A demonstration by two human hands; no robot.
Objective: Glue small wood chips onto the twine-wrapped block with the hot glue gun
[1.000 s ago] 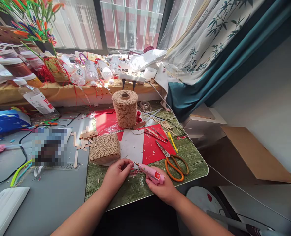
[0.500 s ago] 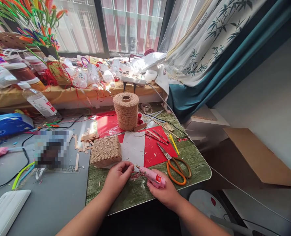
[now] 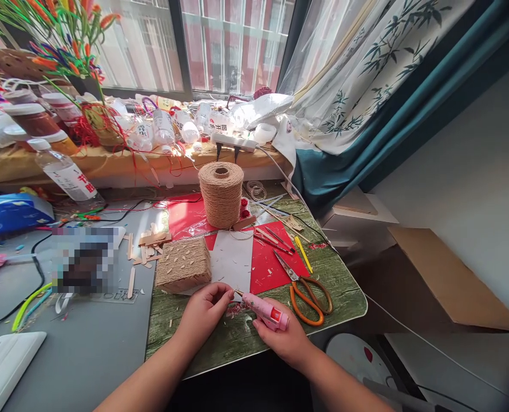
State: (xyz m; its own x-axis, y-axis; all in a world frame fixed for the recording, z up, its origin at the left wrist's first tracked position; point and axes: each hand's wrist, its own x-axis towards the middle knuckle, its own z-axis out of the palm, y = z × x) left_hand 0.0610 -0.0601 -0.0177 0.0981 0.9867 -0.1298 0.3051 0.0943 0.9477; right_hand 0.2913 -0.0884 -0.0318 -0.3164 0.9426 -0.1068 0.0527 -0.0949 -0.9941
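Observation:
My right hand (image 3: 285, 337) is wrapped round a pink glue gun (image 3: 265, 311), its nozzle pointing left toward my other hand's fingertips. Thumb and forefinger of my left hand (image 3: 209, 306) are pinched together by the nozzle tip; what lies between them is too small to make out. Just behind the left hand sits a twine-covered box (image 3: 183, 266) with several small pale leaf-like pieces on its top. A large spool of jute twine (image 3: 221, 197) stands upright farther back. White paper (image 3: 232, 260) lies partly over a red sheet (image 3: 275, 266).
Orange-handled scissors (image 3: 308, 294) lie right of the glue gun, near a yellow cutter (image 3: 303, 253) and thin brushes. Wooden sticks (image 3: 153, 240) are piled left of the spool. A plastic bottle (image 3: 69, 174) leans at the back left. A white keyboard (image 3: 9, 372) is at front left.
Both hands hold nearly the same pose, with the glue gun's nozzle still by the left fingertips. The whole view has shifted slightly.

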